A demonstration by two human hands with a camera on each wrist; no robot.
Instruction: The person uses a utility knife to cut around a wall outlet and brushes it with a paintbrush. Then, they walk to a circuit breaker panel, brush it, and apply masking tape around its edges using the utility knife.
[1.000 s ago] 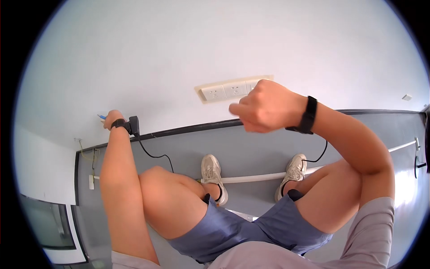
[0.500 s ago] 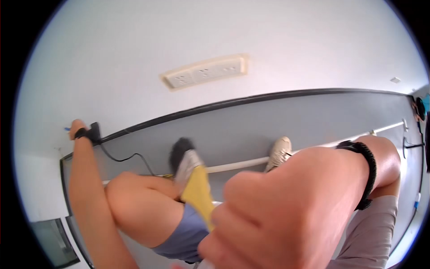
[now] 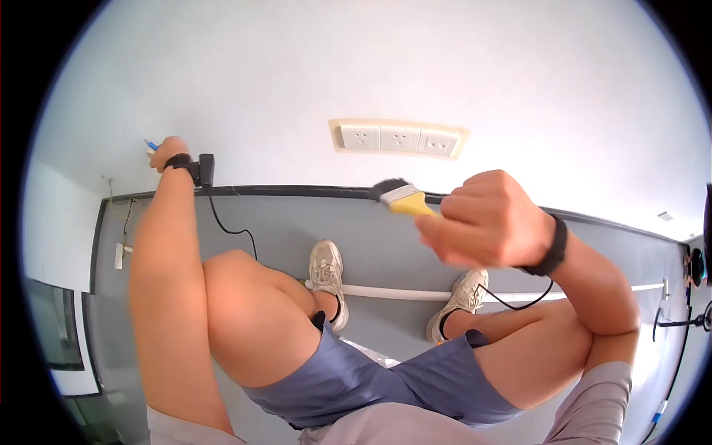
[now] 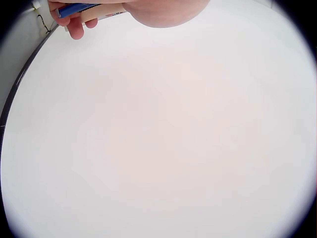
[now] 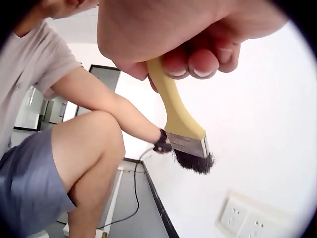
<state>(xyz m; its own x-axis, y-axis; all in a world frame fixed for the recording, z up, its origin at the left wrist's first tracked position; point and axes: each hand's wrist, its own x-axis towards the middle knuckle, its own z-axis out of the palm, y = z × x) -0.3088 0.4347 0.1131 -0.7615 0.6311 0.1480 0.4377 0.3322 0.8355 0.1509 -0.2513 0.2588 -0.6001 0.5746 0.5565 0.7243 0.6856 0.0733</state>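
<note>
In the head view my right hand grips a paintbrush by its yellow handle, in front of the wall below the sockets. The right wrist view shows fingers curled round that handle, above a metal band and black bristles. My left hand, far left against the wall, holds a slim blue tool and a flat beige piece beside it. Much of both lies hidden in the hand. A row of white wall sockets, edged with a beige border, sits up from the brush.
A dark baseboard runs along the foot of the white wall. On the grey floor lies a white pipe-like strip behind the shoes. Black cables hang from both wrists.
My right hand came down close to the camera with the paintbrush, then moved back out toward the wall below the sockets. The left hand stays by the wall. The head view shifted and returned.
</note>
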